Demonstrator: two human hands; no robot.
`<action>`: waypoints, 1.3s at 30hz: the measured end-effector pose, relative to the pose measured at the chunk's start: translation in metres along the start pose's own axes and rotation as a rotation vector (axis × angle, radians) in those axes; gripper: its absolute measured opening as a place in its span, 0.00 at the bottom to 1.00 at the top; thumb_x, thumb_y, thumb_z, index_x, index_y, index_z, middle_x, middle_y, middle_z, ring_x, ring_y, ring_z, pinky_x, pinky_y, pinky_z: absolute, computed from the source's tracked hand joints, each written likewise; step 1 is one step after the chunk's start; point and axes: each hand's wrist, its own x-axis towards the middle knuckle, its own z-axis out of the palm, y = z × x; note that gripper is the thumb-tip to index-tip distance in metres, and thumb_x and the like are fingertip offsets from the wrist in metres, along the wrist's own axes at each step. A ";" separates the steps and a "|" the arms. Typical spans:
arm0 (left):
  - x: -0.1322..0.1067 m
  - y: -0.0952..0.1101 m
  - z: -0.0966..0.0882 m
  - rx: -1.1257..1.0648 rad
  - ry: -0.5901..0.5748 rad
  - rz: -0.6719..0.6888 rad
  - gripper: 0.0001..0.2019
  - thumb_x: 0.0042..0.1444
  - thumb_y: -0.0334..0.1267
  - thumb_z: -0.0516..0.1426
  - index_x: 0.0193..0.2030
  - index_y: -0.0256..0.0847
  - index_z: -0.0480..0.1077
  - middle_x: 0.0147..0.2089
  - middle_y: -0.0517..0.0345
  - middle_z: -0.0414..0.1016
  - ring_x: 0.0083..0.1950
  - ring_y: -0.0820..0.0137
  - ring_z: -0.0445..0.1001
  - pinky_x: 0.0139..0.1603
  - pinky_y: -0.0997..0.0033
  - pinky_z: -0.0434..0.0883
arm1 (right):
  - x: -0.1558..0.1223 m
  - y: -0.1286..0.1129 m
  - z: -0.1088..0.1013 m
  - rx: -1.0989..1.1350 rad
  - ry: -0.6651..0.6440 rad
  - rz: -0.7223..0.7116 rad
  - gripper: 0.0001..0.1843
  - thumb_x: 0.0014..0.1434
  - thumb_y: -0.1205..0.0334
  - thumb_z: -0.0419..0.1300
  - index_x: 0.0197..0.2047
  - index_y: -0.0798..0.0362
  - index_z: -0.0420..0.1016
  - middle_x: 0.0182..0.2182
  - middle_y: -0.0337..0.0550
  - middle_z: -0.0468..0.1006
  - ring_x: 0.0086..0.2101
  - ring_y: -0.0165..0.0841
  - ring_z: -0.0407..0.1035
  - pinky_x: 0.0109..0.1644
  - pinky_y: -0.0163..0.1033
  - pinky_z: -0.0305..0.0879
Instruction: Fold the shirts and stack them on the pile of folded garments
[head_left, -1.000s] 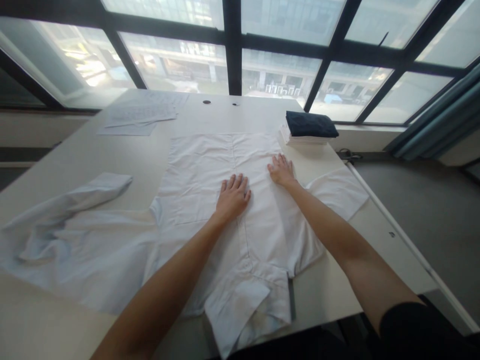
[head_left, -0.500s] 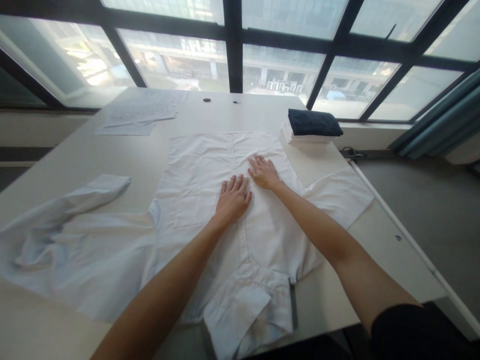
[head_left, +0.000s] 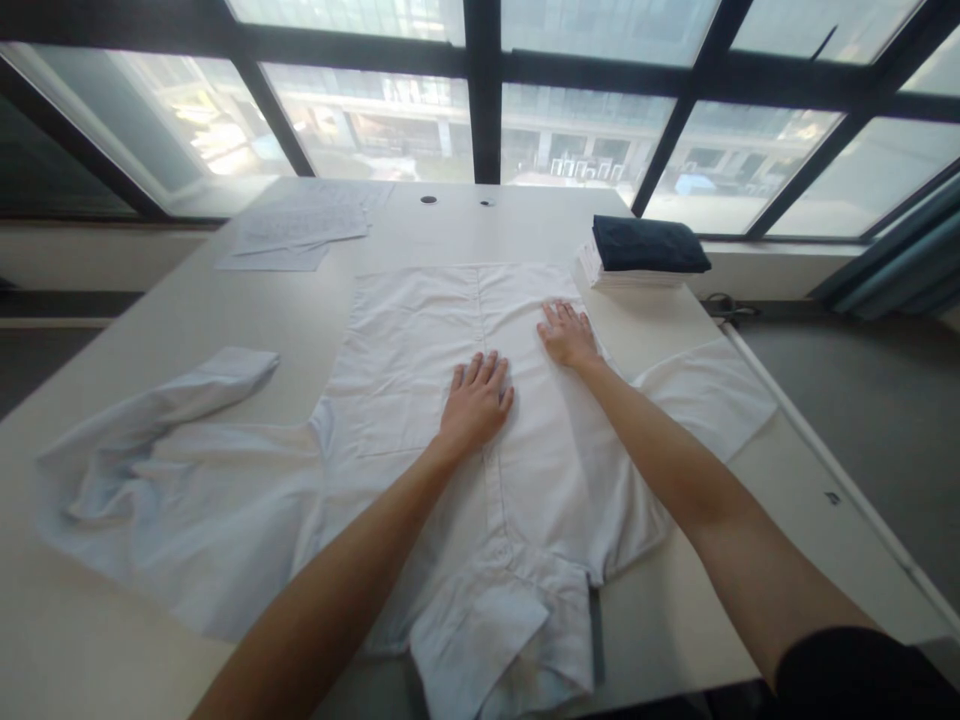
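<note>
A white button-front shirt (head_left: 420, 340) lies spread over the table, its collar toward me at the near edge and its hem at the far side. My left hand (head_left: 478, 402) rests flat on the middle of the shirt, beside the button strip, with its fingers stretched out. Farther up and to the right, my right hand (head_left: 568, 334) lies on the front panel near the shirt's right edge, fingers spread. One sleeve lies rumpled and bent on the left; the other extends to the right, partly behind my right forearm.
The white table (head_left: 292, 320) stands against tall windows. At its far right is a stack of folded cloth with a dark blue piece (head_left: 649, 245) on top. Printed sheets of paper (head_left: 300, 222) lie at the far left. A blue-grey curtain (head_left: 885, 260) hangs at the right.
My right hand has slid to the right across the shirt, away from the left hand. The left hand stays near the button strip. The camera view has shifted slightly.
</note>
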 end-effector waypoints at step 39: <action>-0.004 0.002 -0.003 0.045 0.026 0.002 0.30 0.73 0.48 0.43 0.77 0.41 0.55 0.80 0.54 0.51 0.80 0.56 0.49 0.78 0.45 0.50 | 0.001 -0.056 0.001 0.020 -0.019 -0.478 0.31 0.73 0.60 0.42 0.76 0.56 0.56 0.76 0.54 0.51 0.75 0.42 0.44 0.75 0.59 0.42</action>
